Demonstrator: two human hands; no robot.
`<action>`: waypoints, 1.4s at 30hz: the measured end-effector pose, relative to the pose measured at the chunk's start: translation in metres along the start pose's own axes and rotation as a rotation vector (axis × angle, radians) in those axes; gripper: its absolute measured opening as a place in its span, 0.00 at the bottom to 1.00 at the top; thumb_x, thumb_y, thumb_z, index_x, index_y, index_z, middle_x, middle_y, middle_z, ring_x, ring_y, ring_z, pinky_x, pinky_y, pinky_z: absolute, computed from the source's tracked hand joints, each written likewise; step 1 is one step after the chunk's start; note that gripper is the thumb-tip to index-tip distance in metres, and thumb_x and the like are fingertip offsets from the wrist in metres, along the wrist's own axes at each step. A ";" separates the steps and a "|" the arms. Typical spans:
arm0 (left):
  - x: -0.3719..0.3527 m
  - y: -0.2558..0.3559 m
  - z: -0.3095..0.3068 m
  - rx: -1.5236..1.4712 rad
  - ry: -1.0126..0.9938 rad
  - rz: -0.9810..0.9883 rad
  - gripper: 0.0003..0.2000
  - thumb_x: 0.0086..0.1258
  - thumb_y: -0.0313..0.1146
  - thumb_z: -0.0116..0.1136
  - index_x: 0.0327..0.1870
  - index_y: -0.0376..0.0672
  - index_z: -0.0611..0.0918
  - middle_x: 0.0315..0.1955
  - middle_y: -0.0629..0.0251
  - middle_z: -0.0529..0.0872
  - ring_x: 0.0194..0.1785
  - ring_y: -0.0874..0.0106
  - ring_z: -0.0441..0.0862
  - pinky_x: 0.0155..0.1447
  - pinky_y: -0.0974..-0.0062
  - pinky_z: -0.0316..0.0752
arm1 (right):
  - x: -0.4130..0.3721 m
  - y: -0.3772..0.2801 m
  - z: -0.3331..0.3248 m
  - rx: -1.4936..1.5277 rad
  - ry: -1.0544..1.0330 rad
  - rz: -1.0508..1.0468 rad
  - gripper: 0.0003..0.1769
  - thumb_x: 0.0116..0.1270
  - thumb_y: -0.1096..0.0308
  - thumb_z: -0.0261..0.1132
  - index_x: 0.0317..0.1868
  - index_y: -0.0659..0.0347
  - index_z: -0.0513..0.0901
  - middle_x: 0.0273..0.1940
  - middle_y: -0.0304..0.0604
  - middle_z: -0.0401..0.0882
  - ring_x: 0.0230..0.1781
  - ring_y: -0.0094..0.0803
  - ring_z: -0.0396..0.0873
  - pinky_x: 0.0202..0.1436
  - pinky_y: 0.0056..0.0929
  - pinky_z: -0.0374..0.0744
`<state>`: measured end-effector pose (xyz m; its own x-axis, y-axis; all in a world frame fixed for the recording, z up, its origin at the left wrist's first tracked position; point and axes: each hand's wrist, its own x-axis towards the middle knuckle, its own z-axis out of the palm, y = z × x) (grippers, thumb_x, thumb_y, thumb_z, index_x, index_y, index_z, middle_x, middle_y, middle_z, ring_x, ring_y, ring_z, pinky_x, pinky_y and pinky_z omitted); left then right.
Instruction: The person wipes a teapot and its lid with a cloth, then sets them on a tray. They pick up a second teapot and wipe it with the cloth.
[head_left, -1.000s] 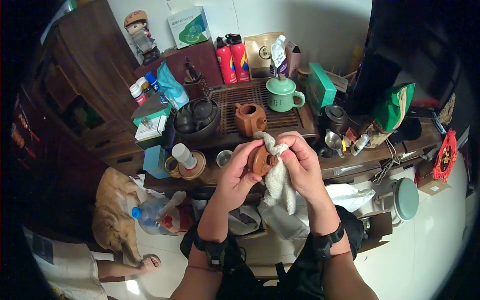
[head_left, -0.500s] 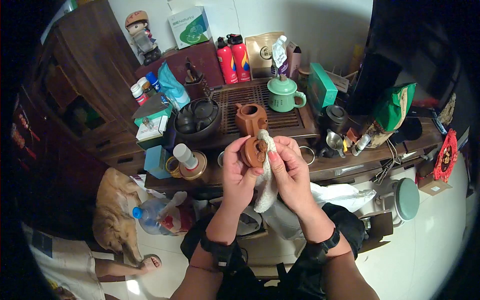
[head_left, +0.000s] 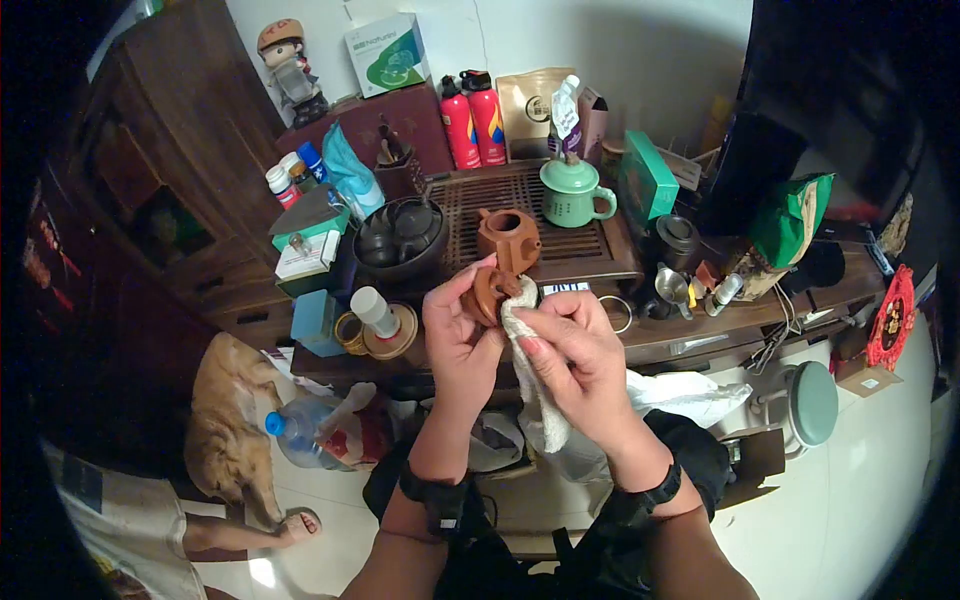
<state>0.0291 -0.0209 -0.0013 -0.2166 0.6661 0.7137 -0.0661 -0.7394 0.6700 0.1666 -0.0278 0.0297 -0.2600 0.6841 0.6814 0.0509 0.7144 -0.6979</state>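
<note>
In my left hand (head_left: 461,335) is a small brown clay teapot lid (head_left: 488,296) with a knob, gripped by its edge and tilted. My right hand (head_left: 578,355) pinches a white cloth (head_left: 530,345) between thumb and fingers. The cloth's upper end touches the lid near its knob, and its tail hangs below my hands. Just beyond them, the lidless brown clay teapot (head_left: 508,240) sits on the slatted wooden tea tray (head_left: 455,215). A pale green lidded mug (head_left: 574,197) stands on the tray to the right of the teapot.
Dark cups fill a black bowl (head_left: 399,238) left of the tray. A white-capped jar (head_left: 374,313) stands at the table's front left. Right are a metal pitcher (head_left: 671,286) and a green bag (head_left: 790,220). A dog (head_left: 230,420) lies on the floor beside another person's foot (head_left: 298,527).
The lid has tilted more onto its side and shifted slightly left. My right hand has drawn a little away from my left, and the cloth's hanging end has moved right and down.
</note>
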 end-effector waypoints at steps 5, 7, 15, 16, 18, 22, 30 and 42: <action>0.000 -0.002 -0.002 0.280 -0.060 0.095 0.26 0.55 0.13 0.53 0.56 0.39 0.65 0.57 0.52 0.69 0.59 0.66 0.70 0.62 0.71 0.65 | -0.001 0.000 0.001 -0.199 -0.037 -0.063 0.19 0.54 0.76 0.65 0.48 0.62 0.79 0.36 0.45 0.71 0.37 0.38 0.72 0.40 0.30 0.73; -0.001 0.003 -0.003 0.480 -0.068 0.086 0.26 0.53 0.11 0.52 0.55 0.39 0.67 0.56 0.54 0.70 0.59 0.67 0.70 0.62 0.71 0.65 | -0.002 0.001 0.004 -0.218 -0.009 -0.069 0.19 0.53 0.76 0.65 0.48 0.62 0.78 0.36 0.46 0.71 0.37 0.39 0.72 0.40 0.32 0.73; -0.008 0.001 0.004 0.420 0.007 0.055 0.28 0.47 0.08 0.53 0.54 0.38 0.70 0.54 0.58 0.69 0.58 0.66 0.71 0.62 0.71 0.68 | 0.000 -0.003 0.001 -0.346 0.003 -0.058 0.15 0.53 0.77 0.64 0.43 0.65 0.75 0.36 0.49 0.71 0.37 0.44 0.73 0.39 0.36 0.73; -0.008 0.002 0.004 0.435 0.005 0.071 0.28 0.46 0.08 0.54 0.53 0.38 0.70 0.54 0.58 0.69 0.58 0.66 0.71 0.61 0.71 0.69 | 0.001 -0.003 0.000 -0.355 0.004 -0.062 0.14 0.53 0.78 0.64 0.42 0.65 0.75 0.36 0.49 0.71 0.37 0.45 0.73 0.39 0.35 0.73; -0.009 0.001 0.003 0.415 0.007 0.061 0.29 0.46 0.08 0.56 0.53 0.38 0.69 0.55 0.57 0.69 0.57 0.67 0.71 0.61 0.71 0.70 | 0.001 -0.003 -0.003 -0.409 -0.032 -0.043 0.14 0.52 0.80 0.63 0.41 0.65 0.76 0.36 0.49 0.72 0.37 0.45 0.74 0.38 0.34 0.73; -0.007 -0.002 0.000 0.301 0.014 0.040 0.30 0.47 0.11 0.62 0.54 0.39 0.66 0.55 0.55 0.70 0.54 0.68 0.74 0.59 0.73 0.70 | 0.002 0.006 -0.016 -0.409 -0.094 -0.002 0.12 0.53 0.81 0.62 0.40 0.66 0.77 0.34 0.49 0.71 0.36 0.45 0.73 0.38 0.33 0.73; -0.004 0.000 0.001 0.055 -0.022 -0.005 0.35 0.45 0.19 0.70 0.56 0.40 0.64 0.56 0.54 0.69 0.56 0.66 0.73 0.58 0.71 0.71 | 0.005 0.016 -0.021 0.058 0.048 0.110 0.10 0.60 0.74 0.62 0.42 0.67 0.78 0.38 0.45 0.75 0.38 0.33 0.74 0.43 0.25 0.72; -0.019 0.002 0.012 0.043 -0.157 -0.144 0.35 0.51 0.27 0.68 0.61 0.37 0.63 0.56 0.61 0.70 0.60 0.71 0.68 0.62 0.74 0.64 | 0.004 0.033 -0.012 0.310 0.104 0.163 0.12 0.62 0.75 0.61 0.47 0.64 0.80 0.42 0.40 0.74 0.44 0.27 0.71 0.49 0.21 0.69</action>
<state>0.0448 -0.0337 -0.0108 -0.0534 0.7744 0.6304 -0.0428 -0.6325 0.7734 0.1786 0.0004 0.0126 -0.1721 0.8079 0.5637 -0.2155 0.5275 -0.8218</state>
